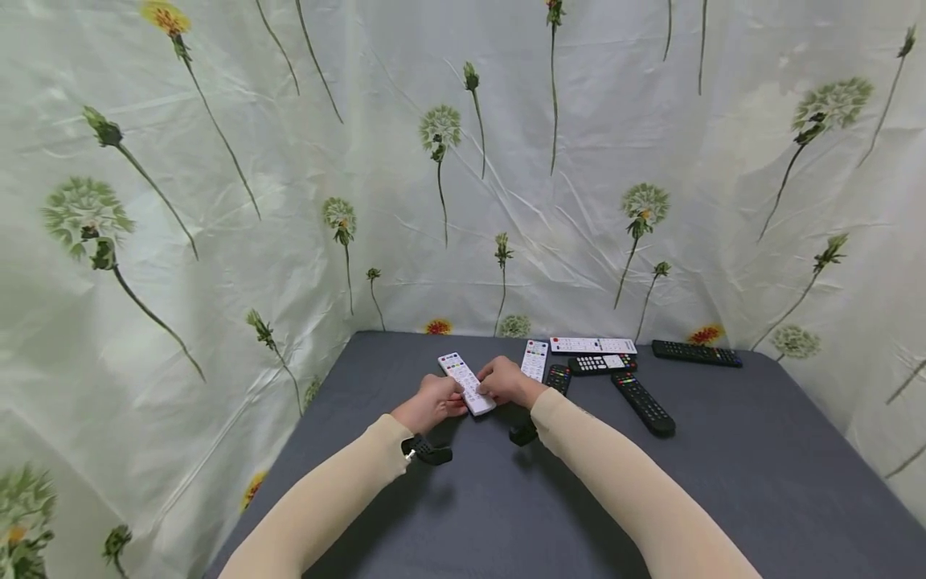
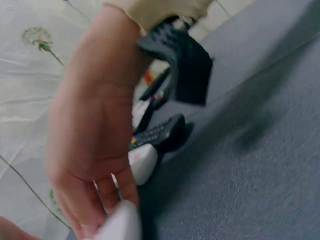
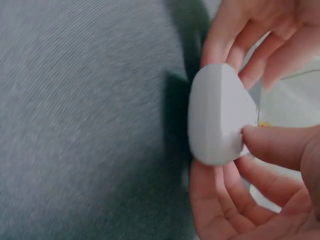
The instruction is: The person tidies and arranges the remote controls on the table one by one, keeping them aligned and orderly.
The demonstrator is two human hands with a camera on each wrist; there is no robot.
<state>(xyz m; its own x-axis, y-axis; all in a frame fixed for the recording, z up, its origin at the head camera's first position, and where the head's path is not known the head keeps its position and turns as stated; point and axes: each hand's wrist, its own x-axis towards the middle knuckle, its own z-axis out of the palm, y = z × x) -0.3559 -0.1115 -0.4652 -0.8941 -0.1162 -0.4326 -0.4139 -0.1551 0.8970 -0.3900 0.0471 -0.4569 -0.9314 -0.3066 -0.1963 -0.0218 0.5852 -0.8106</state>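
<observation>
A white remote control [image 1: 465,382] with rows of buttons is held between my two hands over the dark table. On its left edge my left hand [image 1: 432,402] grips with curled fingers. My right hand [image 1: 507,381] holds the opposite side near the closer end, its thumb [image 3: 275,145] pressed on the button face in the right wrist view. From that view the remote's rounded white end [image 3: 210,117] faces the camera, with fingers of both hands along its sides. The left wrist view shows the blurred remote [image 2: 121,222] low in the frame, below my right hand.
Right of my hands lie another white remote [image 1: 534,360], a black remote [image 1: 559,378], a sideways white remote [image 1: 593,346] and several more black ones, including one slanting nearer [image 1: 643,404] and one far right [image 1: 697,353]. A flowered curtain [image 1: 405,185] hangs behind the grey table [image 1: 760,466].
</observation>
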